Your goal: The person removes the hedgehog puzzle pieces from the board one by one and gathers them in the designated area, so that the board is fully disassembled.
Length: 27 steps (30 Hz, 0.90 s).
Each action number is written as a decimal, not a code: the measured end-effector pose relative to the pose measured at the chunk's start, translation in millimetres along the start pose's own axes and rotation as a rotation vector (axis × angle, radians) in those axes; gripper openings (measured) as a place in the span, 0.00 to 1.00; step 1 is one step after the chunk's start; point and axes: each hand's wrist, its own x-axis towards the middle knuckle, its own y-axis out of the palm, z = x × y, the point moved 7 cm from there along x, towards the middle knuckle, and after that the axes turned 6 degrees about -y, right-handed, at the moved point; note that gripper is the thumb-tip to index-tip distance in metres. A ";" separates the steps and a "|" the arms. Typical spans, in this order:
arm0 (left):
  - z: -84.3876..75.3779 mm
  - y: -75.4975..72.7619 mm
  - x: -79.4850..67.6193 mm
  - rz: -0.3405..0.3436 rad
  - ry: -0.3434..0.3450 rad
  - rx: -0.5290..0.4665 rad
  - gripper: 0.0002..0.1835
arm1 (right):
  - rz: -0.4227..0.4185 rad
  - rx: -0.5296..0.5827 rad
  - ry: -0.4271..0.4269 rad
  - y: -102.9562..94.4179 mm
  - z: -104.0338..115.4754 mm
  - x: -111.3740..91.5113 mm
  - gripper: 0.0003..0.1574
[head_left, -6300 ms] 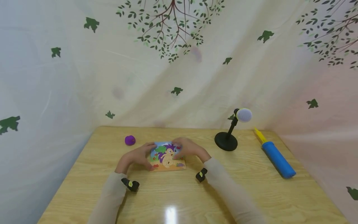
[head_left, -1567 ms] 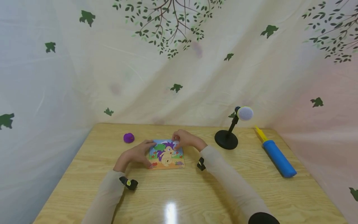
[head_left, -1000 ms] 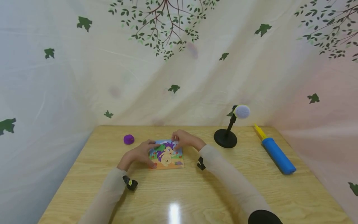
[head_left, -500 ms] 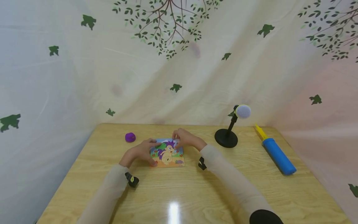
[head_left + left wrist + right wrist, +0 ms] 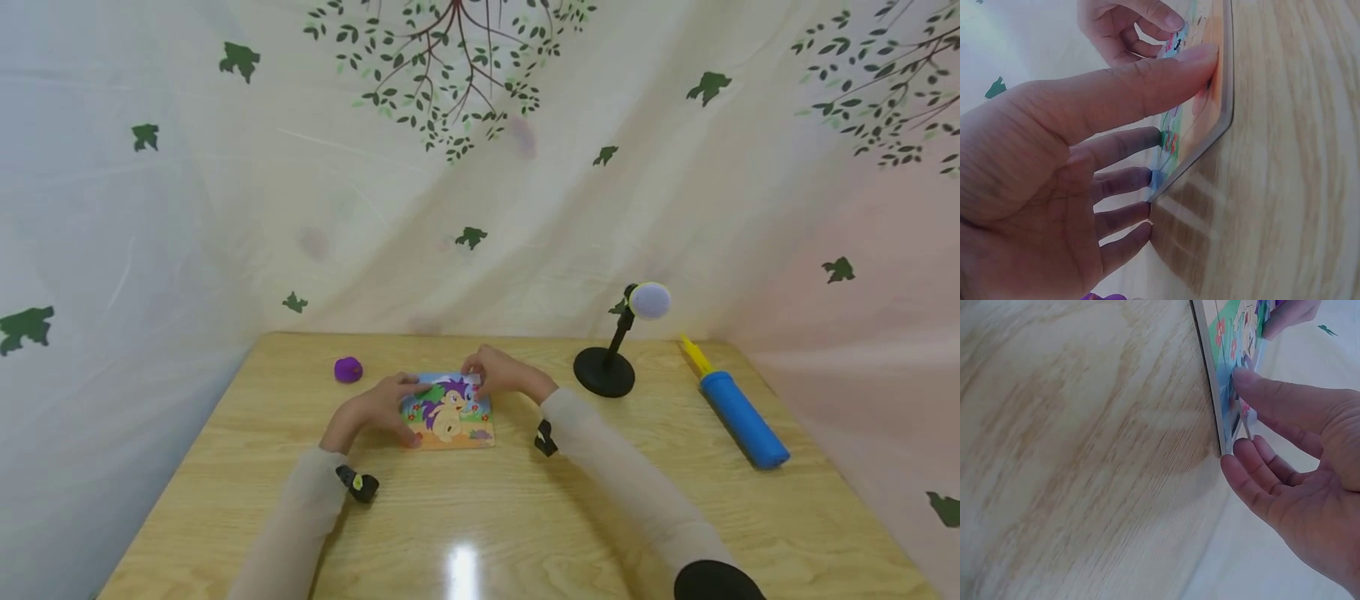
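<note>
A jigsaw puzzle board (image 5: 447,421) with a purple-spined hedgehog picture lies flat on the table. My left hand (image 5: 373,410) rests along its left side. In the left wrist view the thumb (image 5: 1141,84) lies straight across the picture near the front edge, and the extended fingertips touch the board's left edge. At the far right corner my right hand (image 5: 508,372) pinches a puzzle piece (image 5: 1245,419). In the right wrist view this piece stands tilted up from the board between thumb and fingers, its face mostly hidden.
A purple rounded object (image 5: 348,369) sits behind the left hand. To the right stands a microphone-like object on a black round base (image 5: 603,372); beyond it lies a blue hand pump (image 5: 744,421) with a yellow nozzle. A leaf-patterned curtain (image 5: 375,208) hangs behind the table (image 5: 405,525).
Since the oldest frame, my right hand has gone from spread fingers on the board's right side to a pinch at its far right corner. The left hand stays at the left side.
</note>
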 end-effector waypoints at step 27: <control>-2.4 -0.5 -1.3 -0.006 0.024 0.006 0.53 | -0.200 -0.239 -0.078 -11.2 13.2 -20.9 0.28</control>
